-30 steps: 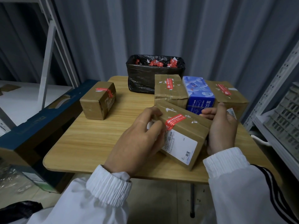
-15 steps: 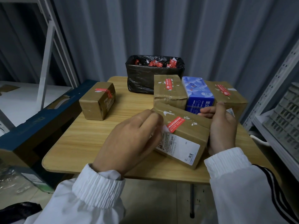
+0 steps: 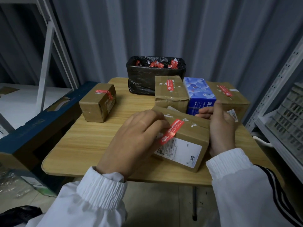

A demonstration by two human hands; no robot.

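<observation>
1. Head view: the parcel (image 3: 190,136), a brown cardboard box, sits tilted at centre frame on the near part of the wooden table (image 3: 78,145), with its white label (image 3: 182,151) facing the camera.
2. The left hand (image 3: 136,141) is curled against the parcel's left end. Its fingertips pinch the lower end of the red strip (image 3: 173,131), which runs diagonally across the top edge.
3. The right hand (image 3: 221,128) grasps the parcel's right end, fingers wrapped over the far side.
4. Just behind, toward upper centre, two taped boxes (image 3: 170,94) (image 3: 229,99) flank a blue tissue box (image 3: 199,94).
5. A black-lined bin (image 3: 144,79) holding red scraps stands at the table's far edge.
6. A smaller box (image 3: 96,104) stands apart at left of centre.
</observation>
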